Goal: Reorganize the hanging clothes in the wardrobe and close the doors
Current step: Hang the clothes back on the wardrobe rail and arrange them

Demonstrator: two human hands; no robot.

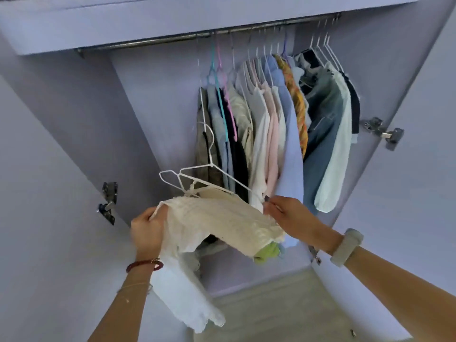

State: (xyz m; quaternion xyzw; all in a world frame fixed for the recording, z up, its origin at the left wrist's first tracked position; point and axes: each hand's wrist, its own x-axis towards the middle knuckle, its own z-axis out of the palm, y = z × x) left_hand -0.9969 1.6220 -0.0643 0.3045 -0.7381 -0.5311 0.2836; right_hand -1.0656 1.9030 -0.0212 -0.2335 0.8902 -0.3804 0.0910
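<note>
A cream lace garment is stretched between my hands in front of the open wardrobe. My left hand grips its left edge by a thin strap. My right hand pinches its right edge. A white wire hanger sticks up from the garment, tangled in a strap, off the rail. Several clothes on hangers crowd the right part of the metal rail. The rail's left part is bare.
Both lilac doors stand open, the left door and the right door, with metal hinges showing. A green cloth lies under the garment inside the wardrobe. Beige floor lies below.
</note>
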